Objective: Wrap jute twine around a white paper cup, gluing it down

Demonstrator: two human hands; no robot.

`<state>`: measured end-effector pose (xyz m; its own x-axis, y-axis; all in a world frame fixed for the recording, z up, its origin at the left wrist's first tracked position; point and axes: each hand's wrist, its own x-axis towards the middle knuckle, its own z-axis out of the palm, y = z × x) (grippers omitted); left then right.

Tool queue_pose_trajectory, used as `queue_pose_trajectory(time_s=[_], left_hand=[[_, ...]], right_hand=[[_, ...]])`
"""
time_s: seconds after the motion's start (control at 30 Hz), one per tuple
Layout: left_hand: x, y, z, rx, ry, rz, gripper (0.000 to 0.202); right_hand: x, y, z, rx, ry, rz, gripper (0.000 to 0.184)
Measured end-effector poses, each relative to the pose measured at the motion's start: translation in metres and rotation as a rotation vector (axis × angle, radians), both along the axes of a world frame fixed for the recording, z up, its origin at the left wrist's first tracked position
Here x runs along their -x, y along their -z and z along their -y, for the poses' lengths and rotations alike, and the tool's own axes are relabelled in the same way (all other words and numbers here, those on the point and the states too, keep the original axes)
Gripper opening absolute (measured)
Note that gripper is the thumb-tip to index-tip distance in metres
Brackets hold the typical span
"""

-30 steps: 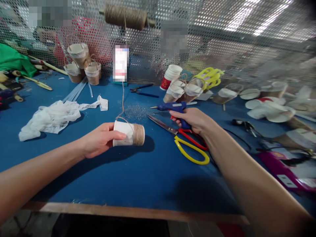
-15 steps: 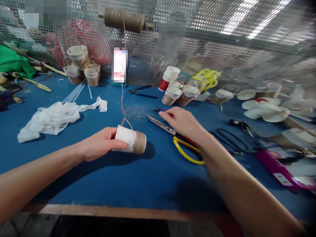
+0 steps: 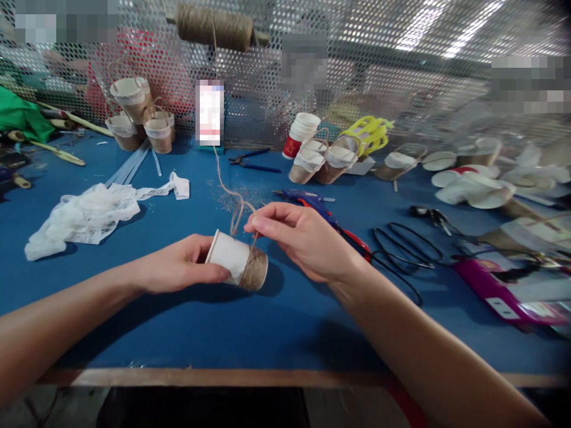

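My left hand (image 3: 178, 270) grips a white paper cup (image 3: 232, 260) lying on its side, its bottom end wound with brown jute twine. My right hand (image 3: 303, 238) pinches the twine strand (image 3: 236, 205) just above the cup. The strand runs up to a twine spool (image 3: 214, 27) hung on the perforated metal screen. A blue glue gun (image 3: 307, 198) lies on the blue table (image 3: 267, 321) just behind my right hand.
Crumpled white mesh fabric (image 3: 84, 214) lies at left. Finished twine-wrapped cups (image 3: 134, 116) stand at back left, more cups (image 3: 316, 163) at back centre. Pliers (image 3: 252, 160), black cord (image 3: 401, 244), a magenta tool (image 3: 504, 291) and loose cups (image 3: 477, 190) crowd the right.
My right hand let go of the glue gun, moved left to the cup and took hold of the twine. The left hand tilted the cup slightly.
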<state>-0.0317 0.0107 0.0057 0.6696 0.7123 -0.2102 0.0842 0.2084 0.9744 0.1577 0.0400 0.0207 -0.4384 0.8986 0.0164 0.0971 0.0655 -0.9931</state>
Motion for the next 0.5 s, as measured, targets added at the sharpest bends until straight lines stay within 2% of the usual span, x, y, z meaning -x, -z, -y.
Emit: queue_pose_trajectory(time_s=[0.37, 0.5], left_hand=[[-0.0015, 0.0025, -0.0005, 0.108, -0.055, 0.037, 0.022], [-0.002, 0.001, 0.0008, 0.103, -0.028, 0.018, 0.022]], right_hand=[[-0.0024, -0.0027, 0.0068, -0.177, 0.105, 0.12, 0.019], [-0.0019, -0.002, 0.0087, -0.214, 0.123, 0.162, 0.018]])
